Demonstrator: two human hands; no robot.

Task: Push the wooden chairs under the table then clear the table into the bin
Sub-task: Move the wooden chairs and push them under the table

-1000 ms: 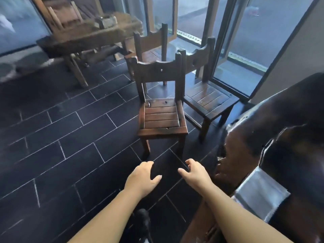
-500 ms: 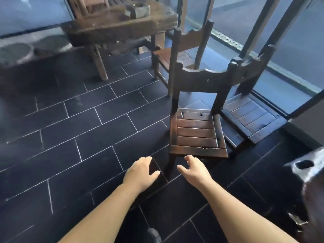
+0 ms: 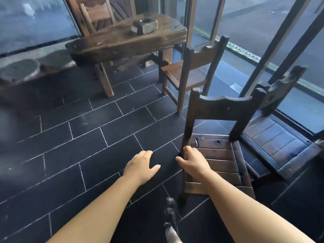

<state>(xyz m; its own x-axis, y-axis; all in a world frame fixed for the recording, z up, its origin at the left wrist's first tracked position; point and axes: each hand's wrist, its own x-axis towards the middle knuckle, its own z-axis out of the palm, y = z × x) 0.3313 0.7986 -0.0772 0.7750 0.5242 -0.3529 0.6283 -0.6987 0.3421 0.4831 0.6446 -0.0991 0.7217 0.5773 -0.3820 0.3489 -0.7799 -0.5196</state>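
Observation:
The nearest dark wooden chair stands on the floor at lower right, its back towards the table. My right hand lies over the left edge of its seat, fingers spread near the back post; a grip does not show. To its left, my left hand hovers open above the floor tiles. A second chair stands against the window on the right. A third chair stands at the right end of the rough wooden table. On the table sits a grey block-like object.
Another chair stands behind the table against the glass. Window frames run along the right side. Dark tiled floor stretches between me and the table. My shoe shows at the bottom. No bin is in view.
I have come closer to the nearest chair. My right hand, before short of the seat's front edge, is now over its left side. My left hand stays beside it, open.

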